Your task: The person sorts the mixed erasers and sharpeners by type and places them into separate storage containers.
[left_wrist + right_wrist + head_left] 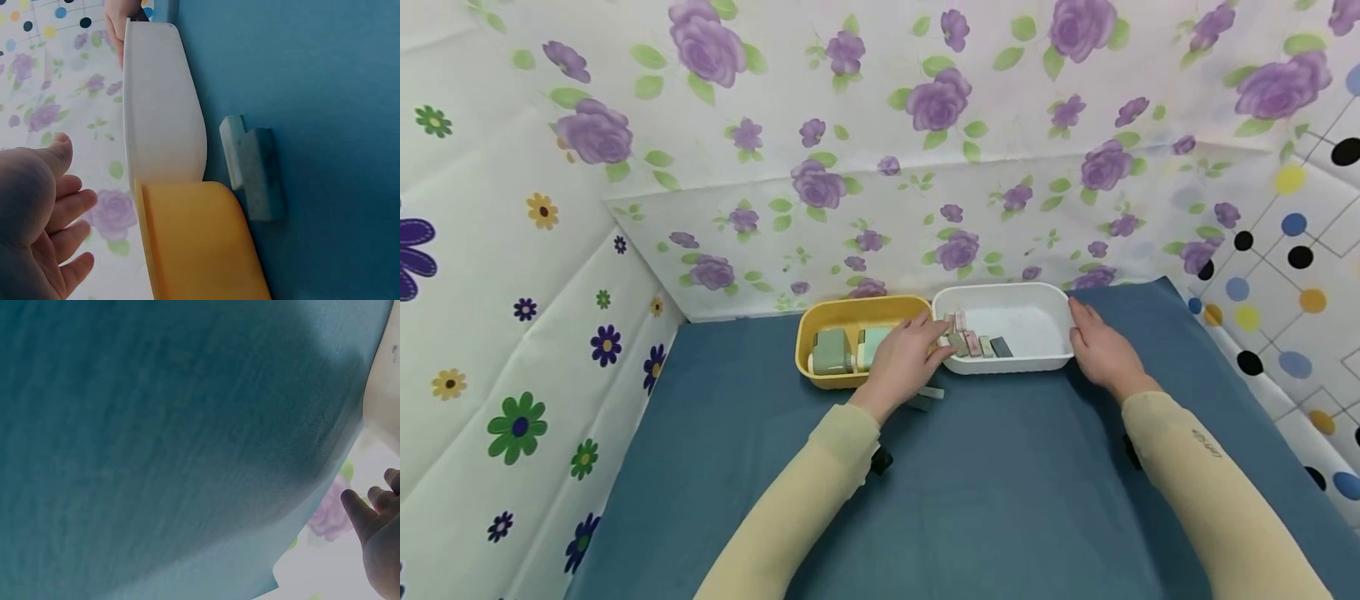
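Observation:
My left hand (904,358) is above the place where the yellow basket (827,383) meets the white basket (1022,364), fingertips over the white one's left end. In the left wrist view its fingers are loosely bent and apart, with nothing seen between them. Several small rectangular blocks (972,343), grey, pink and pale green, lie inside the white basket near those fingertips. At that basket's right end, my right hand (1103,346) rests straight fingers against the outer wall. A grey-green boxy container (831,352) and a mint one (872,343) sit in the yellow basket, the mint one partly hidden by my left hand.
On the blue cloth (985,492), just in front of the baskets, lie a pale block (232,150) and a darker grey-green block (262,175) side by side. A flowered sheet (880,208) rises right behind the baskets, with patterned sheets at left and right.

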The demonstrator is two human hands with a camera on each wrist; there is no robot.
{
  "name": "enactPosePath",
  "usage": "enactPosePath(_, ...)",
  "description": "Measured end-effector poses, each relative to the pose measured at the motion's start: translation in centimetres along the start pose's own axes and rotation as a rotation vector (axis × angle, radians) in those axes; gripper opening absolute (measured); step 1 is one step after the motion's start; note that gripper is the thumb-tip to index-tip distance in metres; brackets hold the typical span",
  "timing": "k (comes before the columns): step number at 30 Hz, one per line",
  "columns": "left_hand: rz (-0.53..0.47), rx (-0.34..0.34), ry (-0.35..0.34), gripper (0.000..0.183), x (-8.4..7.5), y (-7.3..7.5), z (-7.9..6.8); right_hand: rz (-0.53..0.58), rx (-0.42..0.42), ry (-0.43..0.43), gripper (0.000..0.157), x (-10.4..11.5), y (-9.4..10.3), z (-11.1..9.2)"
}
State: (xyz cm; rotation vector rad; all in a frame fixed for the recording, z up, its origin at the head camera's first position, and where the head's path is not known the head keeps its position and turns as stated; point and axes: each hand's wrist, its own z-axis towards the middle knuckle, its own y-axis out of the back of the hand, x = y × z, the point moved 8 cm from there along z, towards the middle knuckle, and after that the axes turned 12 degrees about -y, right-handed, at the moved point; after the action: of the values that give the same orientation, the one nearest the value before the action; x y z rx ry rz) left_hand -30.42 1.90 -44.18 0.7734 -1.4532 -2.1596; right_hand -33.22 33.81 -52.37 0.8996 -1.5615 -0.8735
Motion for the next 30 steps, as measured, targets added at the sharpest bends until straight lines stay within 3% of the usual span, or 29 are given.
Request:
enactPosePath(10,-0.071,-0.041,-0.019,0.044,-1.4,0.6,-5.2,0.002,0.009,0.002,0.064,-0.3,-0.1,-0.3)
enactPosePath(20,-0.119,0.041,0.011,0.043,-1.0,-0.6,-9.4,-0.003,0.023,0.003,0.064,0.1,0.1,0.1)
enactPosePath(30,-0.09,0.092,0.037,0.044,-0.7,-1.9,-11.4,-0.014,0.022,0.008,0.064,0.2,0.1,0.1)
